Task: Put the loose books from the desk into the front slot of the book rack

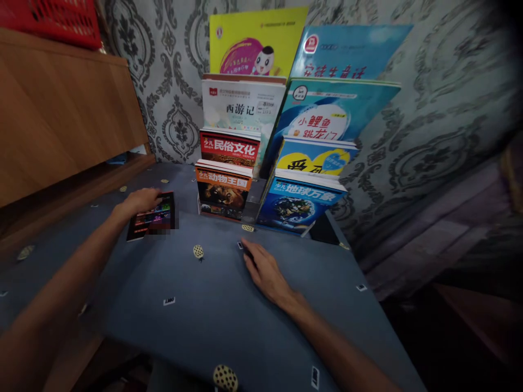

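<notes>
A dark book (153,219) with colourful pictures lies on the blue tablecloth (204,294) at the left. My left hand (143,200) rests on its upper edge; the fingertips are blurred, and whether they grip it does not show. Right of the middle, my right hand (263,269) lies on the cloth with its fingers together, and nothing is visible in it. Beyond it stand two columns of upright books, among them an orange one with a lion (224,196) and a blue one with a globe (298,204).
Against the patterned wall (175,120), taller books rise behind, including a yellow-green one (253,41) and a blue one (351,51). A wooden cabinet (69,109) stands at the left with a red basket (53,22) on top. The table's right edge slopes down beside dark fabric.
</notes>
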Demonstrator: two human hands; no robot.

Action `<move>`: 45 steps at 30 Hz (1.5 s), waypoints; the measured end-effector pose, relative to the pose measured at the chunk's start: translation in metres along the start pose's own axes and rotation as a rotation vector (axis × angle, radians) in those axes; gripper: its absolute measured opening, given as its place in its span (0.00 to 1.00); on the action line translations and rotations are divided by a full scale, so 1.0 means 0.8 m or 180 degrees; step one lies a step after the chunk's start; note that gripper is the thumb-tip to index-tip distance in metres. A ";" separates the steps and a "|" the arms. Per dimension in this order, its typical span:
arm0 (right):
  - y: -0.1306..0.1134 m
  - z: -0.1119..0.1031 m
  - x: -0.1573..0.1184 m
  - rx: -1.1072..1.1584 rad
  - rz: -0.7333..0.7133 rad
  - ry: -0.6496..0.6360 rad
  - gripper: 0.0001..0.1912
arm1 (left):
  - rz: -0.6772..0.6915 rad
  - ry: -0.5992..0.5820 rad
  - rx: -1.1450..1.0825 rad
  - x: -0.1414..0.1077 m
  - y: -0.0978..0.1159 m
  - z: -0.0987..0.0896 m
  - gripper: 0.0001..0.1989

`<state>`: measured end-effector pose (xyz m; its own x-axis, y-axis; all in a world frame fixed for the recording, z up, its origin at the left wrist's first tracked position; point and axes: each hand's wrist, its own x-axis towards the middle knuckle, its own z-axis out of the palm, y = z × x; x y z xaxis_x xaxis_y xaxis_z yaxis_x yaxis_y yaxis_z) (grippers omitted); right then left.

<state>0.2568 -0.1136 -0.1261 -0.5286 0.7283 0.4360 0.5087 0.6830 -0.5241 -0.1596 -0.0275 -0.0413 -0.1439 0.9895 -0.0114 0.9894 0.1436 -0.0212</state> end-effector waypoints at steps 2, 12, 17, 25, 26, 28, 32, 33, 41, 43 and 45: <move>0.000 0.000 0.000 -0.0010 0.0012 0.0012 0.23 | -0.0207 0.0046 0.0093 0.006 -0.001 0.016 0.23; 0.006 0.003 -0.001 0.0021 0.0048 -0.0023 0.22 | -0.0374 0.0148 0.0221 -0.009 -0.001 0.051 0.28; 0.004 0.003 0.000 0.0050 0.0072 -0.0002 0.23 | -0.0339 0.0227 0.0302 -0.020 0.004 0.044 0.29; 0.002 0.001 0.001 0.0165 0.0107 0.0094 0.21 | -0.0135 0.0076 0.0392 -0.064 0.024 0.030 0.29; 0.002 0.001 0.001 0.0193 0.0122 0.0128 0.21 | -0.0104 0.0038 0.0382 -0.071 0.030 0.028 0.29; 0.001 0.000 0.001 0.0265 0.0168 0.0218 0.21 | -0.0007 0.0006 0.0379 -0.087 0.045 0.024 0.28; -0.001 -0.003 0.001 0.0387 0.0281 0.0539 0.20 | 0.0346 -0.0071 0.0374 -0.117 0.086 0.022 0.26; -0.001 -0.004 0.001 0.0398 0.0299 0.0623 0.19 | 0.0430 -0.0105 0.0333 -0.124 0.098 0.023 0.25; -0.021 -0.025 0.004 0.0133 0.0103 0.0791 0.19 | 0.1398 -0.0159 -0.0798 -0.167 0.184 0.047 0.13; -0.030 -0.022 0.001 0.0046 -0.0098 0.0524 0.19 | 0.1601 -0.0217 -0.1044 -0.174 0.199 0.051 0.10; -0.037 -0.014 -0.003 -0.0038 -0.0286 0.0136 0.20 | 0.1715 -0.0295 -0.1018 -0.179 0.212 0.052 0.09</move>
<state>0.2508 -0.1354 -0.1031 -0.5431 0.6657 0.5118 0.4689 0.7461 -0.4728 0.0280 -0.1458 -0.0847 0.3891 0.9209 -0.0241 0.8783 -0.3629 0.3114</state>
